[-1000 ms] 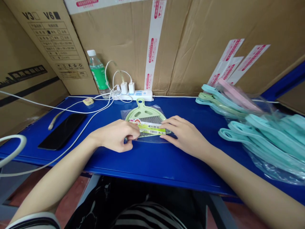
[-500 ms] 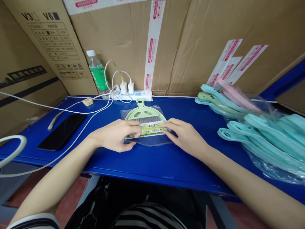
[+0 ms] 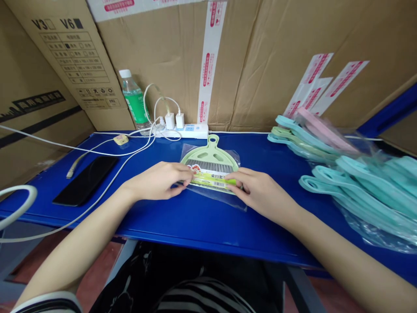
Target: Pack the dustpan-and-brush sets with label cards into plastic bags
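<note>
A pale green plastic dustpan (image 3: 208, 154) with a grey-bristled hand brush lies flat in a clear plastic bag (image 3: 224, 198) on the blue table. A printed green-and-white label card (image 3: 211, 180) crosses its middle. My left hand (image 3: 159, 180) pinches the card's left end and the bag. My right hand (image 3: 260, 191) holds the card's right end, its fingers resting over the bag. Part of the bristles and the card's ends are hidden under my fingers.
Bagged teal, green and pink dustpans (image 3: 358, 187) are piled at the right. A black phone (image 3: 85, 180), white cables and a power strip (image 3: 182, 131) with chargers lie to the left and back. A water bottle (image 3: 133, 98) stands by cardboard boxes (image 3: 163, 56).
The bagged dustpan has slid right across the table with both hands on it. The label card now lies straighter across the dustpan, and my right hand has moved right.
</note>
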`<state>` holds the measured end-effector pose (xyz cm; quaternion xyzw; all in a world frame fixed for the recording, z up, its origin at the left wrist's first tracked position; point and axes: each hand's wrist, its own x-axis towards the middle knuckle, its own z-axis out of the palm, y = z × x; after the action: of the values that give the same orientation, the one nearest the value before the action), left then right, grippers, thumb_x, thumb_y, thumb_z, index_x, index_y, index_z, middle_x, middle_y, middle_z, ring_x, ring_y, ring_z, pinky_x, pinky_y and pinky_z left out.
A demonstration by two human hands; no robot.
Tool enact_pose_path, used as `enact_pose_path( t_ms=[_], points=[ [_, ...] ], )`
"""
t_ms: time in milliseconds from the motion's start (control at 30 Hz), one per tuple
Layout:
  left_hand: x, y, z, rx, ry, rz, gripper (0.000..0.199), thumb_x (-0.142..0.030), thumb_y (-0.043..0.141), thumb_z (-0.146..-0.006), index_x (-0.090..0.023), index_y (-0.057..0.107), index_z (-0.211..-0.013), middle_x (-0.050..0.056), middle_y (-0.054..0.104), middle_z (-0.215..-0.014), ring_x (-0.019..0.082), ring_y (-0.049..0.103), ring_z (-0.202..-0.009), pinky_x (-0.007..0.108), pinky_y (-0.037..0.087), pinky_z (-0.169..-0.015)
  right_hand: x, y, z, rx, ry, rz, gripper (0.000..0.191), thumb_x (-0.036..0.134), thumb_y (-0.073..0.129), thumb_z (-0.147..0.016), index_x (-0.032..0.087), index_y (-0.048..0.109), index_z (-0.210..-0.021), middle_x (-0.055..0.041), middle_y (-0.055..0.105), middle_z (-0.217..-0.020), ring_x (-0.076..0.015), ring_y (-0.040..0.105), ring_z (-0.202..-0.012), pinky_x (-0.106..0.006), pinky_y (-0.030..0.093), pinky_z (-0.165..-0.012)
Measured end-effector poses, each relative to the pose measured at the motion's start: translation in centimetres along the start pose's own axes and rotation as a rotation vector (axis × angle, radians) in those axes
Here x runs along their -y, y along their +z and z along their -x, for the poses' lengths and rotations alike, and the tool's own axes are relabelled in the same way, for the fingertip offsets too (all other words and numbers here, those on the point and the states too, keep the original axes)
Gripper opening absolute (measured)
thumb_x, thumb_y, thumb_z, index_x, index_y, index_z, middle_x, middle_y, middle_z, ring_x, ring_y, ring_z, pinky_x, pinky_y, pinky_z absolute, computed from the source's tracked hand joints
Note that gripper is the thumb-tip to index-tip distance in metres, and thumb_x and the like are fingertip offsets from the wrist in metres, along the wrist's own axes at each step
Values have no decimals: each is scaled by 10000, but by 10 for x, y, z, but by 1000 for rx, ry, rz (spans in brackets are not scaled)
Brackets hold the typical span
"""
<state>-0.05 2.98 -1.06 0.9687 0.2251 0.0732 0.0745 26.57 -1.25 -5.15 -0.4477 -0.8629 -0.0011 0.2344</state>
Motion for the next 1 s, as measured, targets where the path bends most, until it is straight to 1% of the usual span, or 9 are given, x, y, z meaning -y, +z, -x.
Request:
enact_pose_path(
  t_ms=[167,267,367,433,500,567,667,800,1000],
  points=[
    [-3,-1,-1,0,22,40,150,-169,476,-906,-186,585,-804,30,679,-896,163,641,-856,269,485,-753,-4,-3,2,18,-3,201,218,179,553,-905,217,727,-1031,-33,674,-812,-169,633,-604,-264,440,-501],
    [-3,-2,-2,-18,53,59,135,-274,529,-919,-193,604,-841,47,688,-935,188,634,-925,300,496,-805,-6,-4,2,0,-63,243,206,211,580,-910,217,737,-1042,-37,667,-807,-177,631,-651,-262,441,-513],
    [-4,-1,-3,-49,85,61,191,-373,558,-919,-194,625,-930,81,691,-1024,219,623,-1005,352,490,-891,-6,-4,1,-47,-145,228,167,226,599,-906,189,754,-958,-48,636,-748,-206,612,-723,-284,464,-564],
    [-5,2,-5,-57,89,62,215,-361,497,-956,-189,626,-968,89,689,-1044,221,622,-1022,371,480,-927,-5,-4,0,-64,-179,195,171,216,584,-914,183,750,-892,-56,623,-745,-212,588,-742,-303,478,-607],
    [-6,6,-7,-76,63,54,222,-305,431,-985,-184,616,-987,85,683,-1046,211,625,-1014,377,478,-937,-4,-3,-2,-66,-189,145,178,204,563,-922,171,735,-892,-71,631,-796,-216,575,-771,-327,491,-670],
    [-7,10,-9,-111,18,40,182,-247,431,-978,-175,596,-1006,82,672,-1036,202,627,-989,371,491,-914,-2,-1,-3,-61,-176,113,180,206,548,-929,151,711,-983,-88,644,-858,-228,576,-816,-356,493,-721],
    [-5,17,-10,-169,-41,10,113,-180,514,-924,-167,560,-1025,71,663,-1007,195,630,-955,347,516,-851,0,3,-3,-44,-156,113,211,195,526,-936,136,669,-1079,-93,648,-889,-238,591,-831,-374,475,-728],
    [-2,22,-12,-207,-57,-65,132,-158,568,-891,-169,549,-1021,48,674,-960,182,648,-890,316,530,-780,1,7,-3,-47,-153,114,174,173,499,-945,154,668,-983,-72,648,-862,-218,602,-790,-351,442,-720],
    [-3,27,-17,-237,15,-299,90,-230,552,-927,-157,593,-961,39,680,-880,182,657,-821,304,522,-744,4,8,-5,-119,-194,125,201,182,478,-962,161,646,-853,-52,641,-799,-188,589,-720,-305,400,-658]
  ],
)
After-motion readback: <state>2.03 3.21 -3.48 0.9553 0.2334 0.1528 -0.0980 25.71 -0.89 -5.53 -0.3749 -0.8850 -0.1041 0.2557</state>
